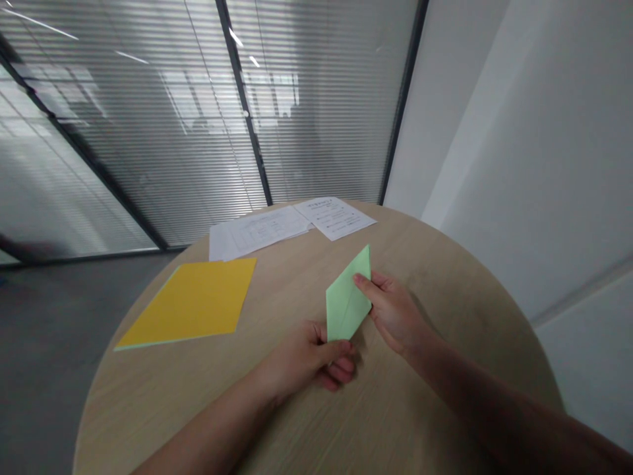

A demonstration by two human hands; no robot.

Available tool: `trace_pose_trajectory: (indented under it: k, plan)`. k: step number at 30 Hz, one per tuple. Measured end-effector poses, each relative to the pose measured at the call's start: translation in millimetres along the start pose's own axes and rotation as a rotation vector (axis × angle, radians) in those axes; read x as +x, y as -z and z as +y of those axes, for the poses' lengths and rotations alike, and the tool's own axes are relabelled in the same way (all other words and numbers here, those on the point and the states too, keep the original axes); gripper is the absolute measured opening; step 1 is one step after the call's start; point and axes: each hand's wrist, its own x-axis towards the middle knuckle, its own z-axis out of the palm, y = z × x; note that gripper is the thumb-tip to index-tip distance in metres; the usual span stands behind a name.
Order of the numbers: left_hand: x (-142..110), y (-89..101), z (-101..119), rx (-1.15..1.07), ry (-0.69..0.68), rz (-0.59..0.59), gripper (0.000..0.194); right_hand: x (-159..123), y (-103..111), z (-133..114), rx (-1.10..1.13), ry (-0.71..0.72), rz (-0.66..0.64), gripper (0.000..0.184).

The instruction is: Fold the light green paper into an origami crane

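A folded piece of light green paper (348,297) is held up at a tilt above the table, with a crease line running down its face. My left hand (321,353) pinches its bottom edge between thumb and fingers. On the right edge my right hand (393,307) grips it, thumb flat on the front and fingers behind. The back of the paper and the fingertips behind it are hidden.
The round wooden table (291,284) has a stack of yellow paper (198,300) at its left, with a green edge showing beneath. Printed white sheets (257,231) and another printed page (336,218) lie at the far edge. Beyond stand glass panels with blinds (326,132) and a white wall (519,165).
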Motion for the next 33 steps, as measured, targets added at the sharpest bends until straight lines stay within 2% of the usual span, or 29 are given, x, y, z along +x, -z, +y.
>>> trace_pose_trajectory:
  k: [4, 6, 8, 9, 10, 12, 13, 14, 17, 20, 22, 25, 28, 30, 33]
  plan:
    - [-9.9, 6.4, 2.7, 0.095, 0.071, -0.143, 0.047, 5.8, 6.5, -4.7, 0.039, 0.023, 0.034, 0.035]
    - [-15.8, 15.5, 7.1, 0.182, 0.113, -0.215, 0.044, 8.8, 11.4, -6.3, 0.057, 0.025, 0.051, 0.036]
    - [-19.6, 27.2, 13.5, 0.290, 0.128, -0.237, 0.039, 10.9, 15.5, -6.8, 0.059, -0.016, 0.043, 0.037]
    - [-20.3, 32.8, 16.9, 0.327, 0.094, -0.199, 0.038, 11.3, 16.8, -6.5, 0.038, -0.047, 0.020, 0.038]
    - [-20.0, 37.6, 20.1, 0.320, 0.018, -0.108, 0.037, 11.2, 17.2, -5.7, 0.005, -0.075, -0.010, 0.039]
    - [-16.8, 42.7, 24.7, 0.223, -0.170, 0.196, 0.039, 9.4, 15.6, -2.3, -0.082, -0.099, -0.086, 0.040]
    - [-14.3, 42.6, 25.6, 0.163, -0.251, 0.315, 0.040, 8.0, 13.8, 0.0, -0.125, -0.093, -0.116, 0.039]
    - [-11.6, 41.0, 25.5, 0.121, -0.301, 0.369, 0.043, 6.3, 11.6, 2.5, -0.161, -0.083, -0.137, 0.039]
    - [-3.8, 31.0, 21.1, 0.101, -0.338, 0.324, 0.047, 1.2, 4.8, 9.0, -0.224, -0.062, -0.148, 0.037]
    - [1.5, 23.8, 15.3, 0.124, -0.341, 0.286, 0.031, -2.4, 0.3, 10.6, -0.241, -0.051, -0.146, 0.035]
    - [3.5, 24.3, 13.1, 0.116, -0.322, 0.323, 0.026, -3.7, -1.1, 9.3, -0.186, -0.062, -0.175, 0.034]
    - [4.6, 30.6, 12.6, 0.036, -0.321, 0.435, 0.030, -4.2, -1.2, 7.4, -0.067, -0.136, -0.228, 0.047]
    - [4.2, 35.9, 13.4, -0.050, -0.340, 0.489, 0.033, -2.1, 0.6, 8.0, -0.052, -0.187, -0.190, 0.056]
    - [3.7, 36.2, 13.9, -0.076, -0.365, 0.467, 0.037, 0.3, 2.2, 9.2, -0.064, -0.185, -0.156, 0.051]
    - [3.9, 32.1, 13.2, -0.117, -0.420, 0.366, 0.052, 2.9, 3.5, 10.6, -0.088, -0.165, -0.161, 0.039]
